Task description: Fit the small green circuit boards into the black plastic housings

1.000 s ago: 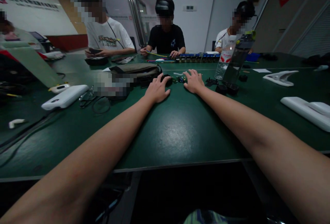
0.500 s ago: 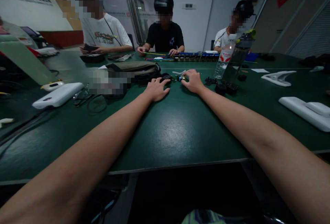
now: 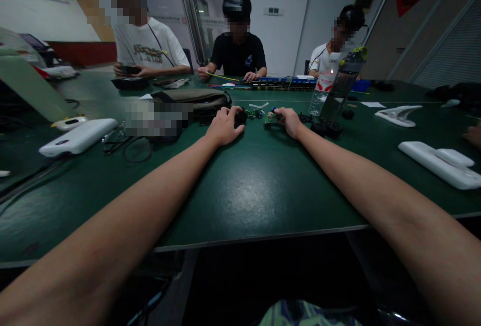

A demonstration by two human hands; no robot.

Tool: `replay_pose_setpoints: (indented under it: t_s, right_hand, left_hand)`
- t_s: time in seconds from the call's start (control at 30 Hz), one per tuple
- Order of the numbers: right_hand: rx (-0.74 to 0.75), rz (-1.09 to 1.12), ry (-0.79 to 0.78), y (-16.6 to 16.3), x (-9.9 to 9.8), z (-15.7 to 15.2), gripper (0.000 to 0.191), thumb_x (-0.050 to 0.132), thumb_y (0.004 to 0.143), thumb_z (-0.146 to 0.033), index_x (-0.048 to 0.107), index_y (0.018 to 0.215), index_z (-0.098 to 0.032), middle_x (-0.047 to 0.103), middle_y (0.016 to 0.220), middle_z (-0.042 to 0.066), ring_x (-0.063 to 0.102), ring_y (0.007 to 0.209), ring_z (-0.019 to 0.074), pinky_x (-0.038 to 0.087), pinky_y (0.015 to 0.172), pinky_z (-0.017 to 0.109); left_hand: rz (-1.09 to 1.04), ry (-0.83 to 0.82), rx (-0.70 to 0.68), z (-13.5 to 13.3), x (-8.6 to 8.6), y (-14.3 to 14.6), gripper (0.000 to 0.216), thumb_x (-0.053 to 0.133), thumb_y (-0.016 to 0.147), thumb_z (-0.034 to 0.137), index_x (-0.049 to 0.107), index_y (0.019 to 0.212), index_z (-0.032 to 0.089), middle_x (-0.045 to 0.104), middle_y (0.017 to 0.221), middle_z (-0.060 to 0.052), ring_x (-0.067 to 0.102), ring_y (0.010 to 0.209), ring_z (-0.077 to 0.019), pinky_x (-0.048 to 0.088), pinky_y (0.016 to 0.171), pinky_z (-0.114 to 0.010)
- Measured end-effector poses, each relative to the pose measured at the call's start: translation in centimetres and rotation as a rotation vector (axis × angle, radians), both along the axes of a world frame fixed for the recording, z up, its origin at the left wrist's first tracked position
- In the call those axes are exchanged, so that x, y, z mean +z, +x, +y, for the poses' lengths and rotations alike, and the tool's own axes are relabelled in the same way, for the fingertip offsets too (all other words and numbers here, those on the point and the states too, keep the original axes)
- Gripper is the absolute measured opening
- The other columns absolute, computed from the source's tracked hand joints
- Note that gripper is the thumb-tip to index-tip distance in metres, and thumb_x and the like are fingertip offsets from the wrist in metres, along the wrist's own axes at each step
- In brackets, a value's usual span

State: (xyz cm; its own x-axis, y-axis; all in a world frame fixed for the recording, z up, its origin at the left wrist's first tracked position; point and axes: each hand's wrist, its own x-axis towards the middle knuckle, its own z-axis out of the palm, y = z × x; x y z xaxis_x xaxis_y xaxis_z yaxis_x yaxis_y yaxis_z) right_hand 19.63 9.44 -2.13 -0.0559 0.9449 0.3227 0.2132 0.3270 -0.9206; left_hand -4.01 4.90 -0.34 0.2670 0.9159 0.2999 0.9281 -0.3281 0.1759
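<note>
Right hand (image 3: 291, 121) shifted rightward, grip holding green board (image 3: 268, 120), left hand's (image 3: 224, 127) grip unclear, bottle label (image 3: 323, 84) unreadable

Green tabletop (image 3: 248, 186), right hand (image 3: 291, 121) holding a small green circuit board (image 3: 268, 120), left hand (image 3: 224, 127) on a black part (image 3: 241, 115) — grip unclear, small green pieces (image 3: 257, 114) between the hands, clear bottle (image 3: 322, 89) and taller grey bottle (image 3: 343, 85) beyond the right hand, three people (image 3: 238, 55) seated opposite.
</note>
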Motion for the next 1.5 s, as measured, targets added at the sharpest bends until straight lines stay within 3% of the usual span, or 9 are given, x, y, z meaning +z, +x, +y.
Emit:
replay_pose_setpoints:
  t_s: [0.17,0.3,0.43,0.57,0.9,1.13,1.23,1.4,1.5]
  right_hand:
    - [0.033,0.201,-0.119,0.1,0.1,-0.2,0.021,0.046,0.082,-0.039,0.056,0.078,-0.021,0.073,0.081,0.005,0.068,0.093,0.0224,0.047,0.073,0.031]
    - [0.049,0.25,-0.173,0.1,0.4,-0.7,0.023,0.046,0.084,-0.041,0.056,0.077,-0.021,0.07,0.078,0.005,0.065,0.075,0.0187,0.045,0.062,0.028]
    - [0.039,0.305,-0.228,-0.2,0.5,-1.0,0.015,0.053,0.083,-0.028,0.056,0.071,-0.019,0.06,0.06,0.0,0.051,0.051,0.0115,0.037,0.047,0.022]
    - [-0.1,0.26,-0.219,-0.8,0.3,-0.8,0.013,0.061,0.079,-0.01,0.055,0.071,-0.018,0.054,0.054,-0.004,0.05,0.044,0.0078,0.032,0.039,0.017]
    - [-0.078,0.174,-0.231,-0.7,-0.1,-0.2,0.037,0.062,0.076,-0.001,0.064,0.11,-0.015,0.07,0.082,0.004,0.069,0.067,0.0136,0.055,0.056,0.022]
    - [0.044,-0.397,0.119,-1.0,-0.3,-1.1,0.042,0.073,0.073,-0.016,0.072,0.115,-0.016,0.074,0.101,0.007,0.067,0.082,0.0173,0.053,0.09,0.038]
    - [0.068,-0.534,0.231,-1.4,0.0,-1.6,0.037,0.073,0.068,-0.015,0.075,0.104,-0.015,0.074,0.102,0.007,0.065,0.082,0.0189,0.05,0.091,0.04]
    - [0.175,-0.196,0.042,-1.7,0.3,-2.0,0.026,0.058,0.062,-0.005,0.071,0.082,-0.016,0.074,0.088,0.003,0.065,0.067,0.0156,0.052,0.069,0.03]
    - [0.036,-0.095,-0.007,-1.6,0.4,-2.0,0.025,0.052,0.067,-0.005,0.068,0.082,-0.016,0.073,0.082,0.004,0.064,0.062,0.0154,0.051,0.063,0.029]
  left_hand:
    - [-0.075,0.066,0.011,-0.1,0.1,0.0,0.058,0.062,0.087,0.037,0.042,0.139,0.022,0.047,0.126,-0.014,0.052,0.123,-0.031,0.043,0.111,-0.045]
    - [-0.095,0.075,0.012,-0.1,0.2,0.0,0.054,0.061,0.086,0.033,0.043,0.136,0.024,0.045,0.123,-0.012,0.055,0.118,-0.0299,0.044,0.11,-0.046]
    - [-0.14,0.057,-0.001,0.0,0.1,0.1,0.054,0.057,0.086,0.026,0.043,0.137,0.024,0.043,0.124,-0.012,0.057,0.116,-0.0286,0.047,0.109,-0.046]
    - [-0.134,0.02,-0.005,0.0,0.0,0.2,0.049,0.053,0.087,0.023,0.048,0.135,0.02,0.041,0.126,-0.014,0.059,0.114,-0.0283,0.047,0.109,-0.044]
    - [-0.033,0.036,-0.111,0.5,-0.1,0.0,0.047,0.049,0.087,0.027,0.05,0.133,0.017,0.06,0.125,-0.013,0.058,0.119,-0.029,0.044,0.111,-0.044]
    - [-0.039,0.016,-0.239,0.1,-0.1,0.3,0.046,0.052,0.087,0.033,0.052,0.129,0.016,0.064,0.129,-0.013,0.061,0.12,-0.0279,0.047,0.106,-0.041]
    - [-0.01,0.021,-0.227,-0.1,-0.1,0.4,0.05,0.054,0.086,0.033,0.05,0.132,0.017,0.062,0.133,-0.013,0.06,0.122,-0.0285,0.047,0.107,-0.041]
    - [0.04,0.023,-0.208,-0.1,-0.2,0.3,0.058,0.054,0.086,0.031,0.044,0.141,0.017,0.057,0.138,-0.014,0.056,0.128,-0.0283,0.043,0.112,-0.04]
    - [0.081,0.036,-0.246,0.0,-0.1,0.4,0.06,0.052,0.088,0.031,0.042,0.146,0.017,0.055,0.138,-0.014,0.055,0.129,-0.0281,0.042,0.112,-0.04]
